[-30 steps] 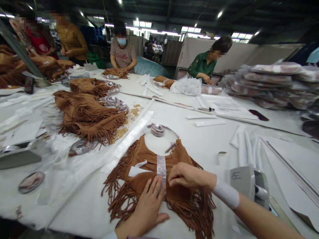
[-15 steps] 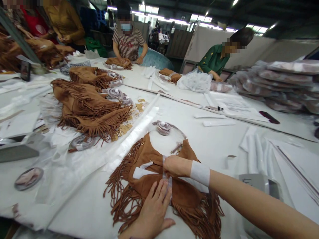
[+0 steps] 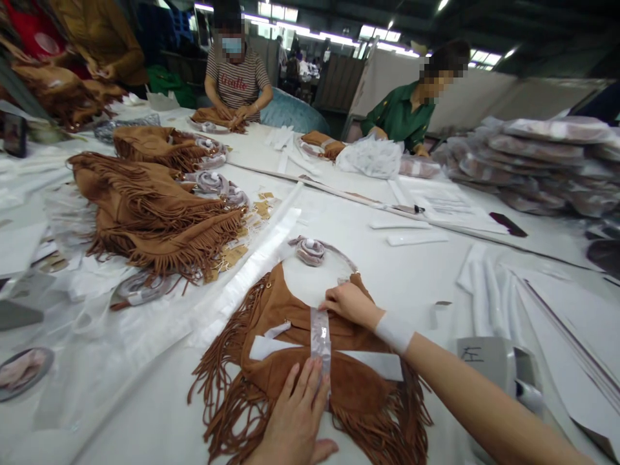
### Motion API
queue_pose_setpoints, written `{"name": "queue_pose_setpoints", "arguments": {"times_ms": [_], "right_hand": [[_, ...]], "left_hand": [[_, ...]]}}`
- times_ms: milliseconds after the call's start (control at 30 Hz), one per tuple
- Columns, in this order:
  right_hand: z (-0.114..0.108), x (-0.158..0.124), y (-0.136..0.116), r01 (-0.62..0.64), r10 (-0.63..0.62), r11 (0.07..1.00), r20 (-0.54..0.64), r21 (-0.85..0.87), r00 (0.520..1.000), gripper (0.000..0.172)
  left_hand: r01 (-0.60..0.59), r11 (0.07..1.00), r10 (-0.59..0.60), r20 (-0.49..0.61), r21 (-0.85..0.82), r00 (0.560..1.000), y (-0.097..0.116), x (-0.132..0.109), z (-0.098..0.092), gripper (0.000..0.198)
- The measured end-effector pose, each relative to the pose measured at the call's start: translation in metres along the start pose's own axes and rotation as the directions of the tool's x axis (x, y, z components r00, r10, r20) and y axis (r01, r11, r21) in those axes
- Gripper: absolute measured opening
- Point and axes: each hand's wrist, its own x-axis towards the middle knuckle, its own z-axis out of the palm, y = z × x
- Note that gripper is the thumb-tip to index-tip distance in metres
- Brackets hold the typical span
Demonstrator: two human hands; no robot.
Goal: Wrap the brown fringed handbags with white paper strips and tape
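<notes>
A brown suede fringed handbag [image 3: 285,300] lies flat in front of me, its wrapped strap [image 3: 310,252] curled at the top. A clear plastic strip [image 3: 320,332] runs down its middle, across a white paper band [image 3: 378,365]. My left hand [image 3: 298,410] rests flat with fingers stretched over the strip's lower part. At the bag's upper edge, my right hand [image 3: 353,305] is closed, thumb and fingers pinching the strip's top end. Its fingertips partly hide that end. A white wrap [image 3: 396,332] circles my right wrist.
More fringed bags [image 3: 155,213] are piled at left among tags and plastic. A grey tape dispenser [image 3: 489,368] stands right of my bag. Wrapped packages [image 3: 542,161] are stacked at far right. A person in stripes [image 3: 237,84] and another in green [image 3: 400,116] work across the table.
My right hand has moved up along the strip from the bag's middle to its upper edge, uncovering the strip. My left hand stays flat. The view has shifted slightly.
</notes>
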Motion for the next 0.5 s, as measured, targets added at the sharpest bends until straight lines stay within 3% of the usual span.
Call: {"name": "queue_pose_setpoints", "arguments": {"times_ms": [133, 200, 267, 367, 500], "right_hand": [[0.027, -0.059, -0.032, -0.028, 0.028, 1.000, -0.116, 0.001, 0.993, 0.035], [0.054, -0.083, -0.048, 0.016, -0.016, 1.000, -0.216, 0.000, 0.976, 0.028], [0.077, -0.097, -0.058, 0.000, -0.012, 0.999, -0.262, -0.043, 0.965, 0.049], [0.094, -0.101, -0.061, -0.069, 0.051, 0.996, -0.253, -0.064, 0.966, 0.085], [0.093, -0.095, -0.057, -0.090, 0.082, 0.996, -0.236, -0.026, 0.968, 0.097]], "left_hand": [[-0.051, 0.997, 0.056, -0.098, 0.052, 0.994, -0.003, 0.000, 0.006, 0.096], [-0.095, 0.992, 0.112, -0.223, 0.088, 0.968, -0.009, -0.005, 0.012, 0.075], [-0.165, 0.976, 0.204, -0.343, 0.139, 0.917, -0.019, -0.014, 0.019, 0.048], [-0.258, 0.935, 0.332, -0.341, 0.244, 0.880, -0.034, -0.029, 0.029, 0.036], [-0.267, 0.907, 0.370, -0.317, 0.324, 0.873, -0.039, -0.034, 0.036, 0.031]]}}
